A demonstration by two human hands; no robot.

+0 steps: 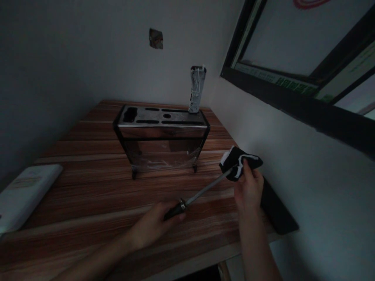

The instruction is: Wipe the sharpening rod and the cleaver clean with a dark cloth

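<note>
My left hand [152, 226] is closed round the black handle of a honing steel [206, 189], its grey rod pointing up and to the right. My right hand [250, 185] pinches a black cloth with white edging [233, 160], folded about the rod's far end, so the tip is hidden. Behind them on the wood-grain table [96, 195] stands a knife block [164, 132] with a metal top, several slots and dark side frames. A grey upright piece [197, 91] with pale streaks rises from the block's right end.
At the left edge lies a white box-like object [29, 187]. A long black object [277, 205] lies along the right wall, beyond my right forearm. A dark-framed window [275, 86] is above it. The back wall has a small exposed socket hole [156, 38].
</note>
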